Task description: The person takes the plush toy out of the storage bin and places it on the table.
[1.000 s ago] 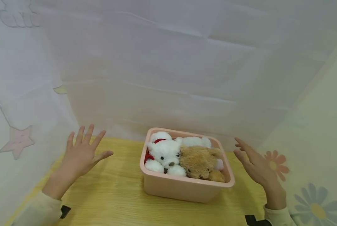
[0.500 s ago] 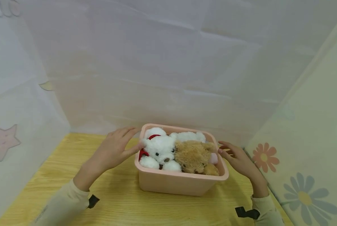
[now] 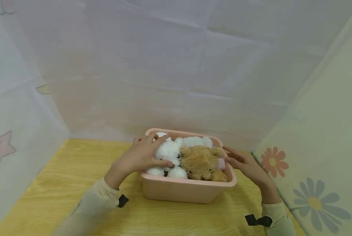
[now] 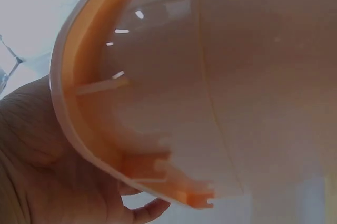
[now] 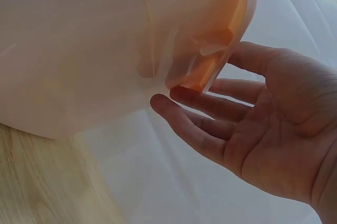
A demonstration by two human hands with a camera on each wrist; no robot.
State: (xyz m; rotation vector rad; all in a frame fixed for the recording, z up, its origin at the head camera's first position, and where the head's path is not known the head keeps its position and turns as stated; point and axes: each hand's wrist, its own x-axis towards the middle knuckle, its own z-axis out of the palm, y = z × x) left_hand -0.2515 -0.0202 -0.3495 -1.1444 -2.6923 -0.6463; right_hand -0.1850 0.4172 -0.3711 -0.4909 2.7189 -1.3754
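Observation:
A pink plastic bin [image 3: 187,192] stands on the table with several plush toys in it. My left hand [image 3: 140,155] reaches over its left rim. The fingers spread across the head of a white teddy bear [image 3: 177,173], and the thumb lies by its muzzle, hiding part of the face. Beside it lies a light-brown teddy bear [image 3: 199,162]. Another white plush [image 3: 195,141] sits behind. My right hand [image 3: 248,167] touches the bin's right rim. In the right wrist view its loosely bent fingers [image 5: 205,134] meet the rim's corner from the outside.
The yellow wood-grain table [image 3: 58,193] extends left and in front of the bin. A pale cloth backdrop [image 3: 149,65] rises behind it, and a flower-printed cloth [image 3: 320,157] stands close to my right hand.
My left hand has moved right, from beside the bin to over the white teddy bear. My right hand has come in to the right rim. The view has shifted slightly.

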